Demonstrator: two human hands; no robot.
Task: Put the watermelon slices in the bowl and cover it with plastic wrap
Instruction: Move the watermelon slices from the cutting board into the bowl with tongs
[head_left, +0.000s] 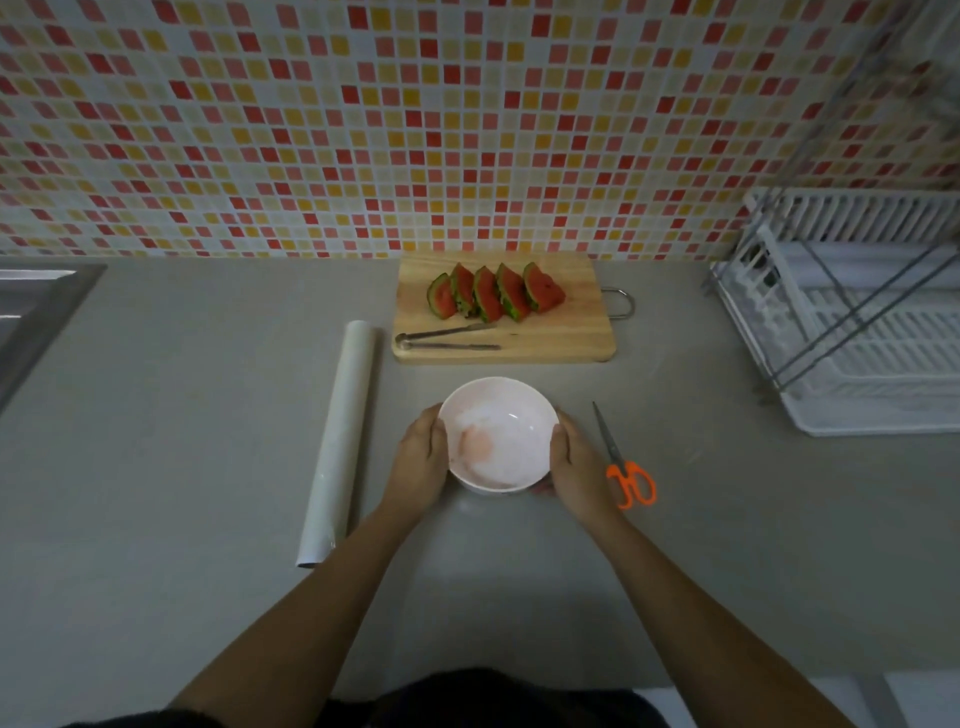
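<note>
A white bowl (498, 434) stands on the grey counter in front of me, with nothing in it. My left hand (420, 462) cups its left side and my right hand (576, 465) cups its right side, fingers curled round the wall. Several watermelon slices (493, 292) lean in a row on a wooden cutting board (566, 332) behind the bowl. Metal tongs (447, 340) lie on the board's front part. A roll of plastic wrap (340, 441) lies lengthwise on the counter to the left of the bowl.
Orange-handled scissors (626, 467) lie just right of my right hand. A white dish rack (852, 322) fills the right side. A steel sink edge (36, 312) shows at far left. A tiled wall stands behind the board.
</note>
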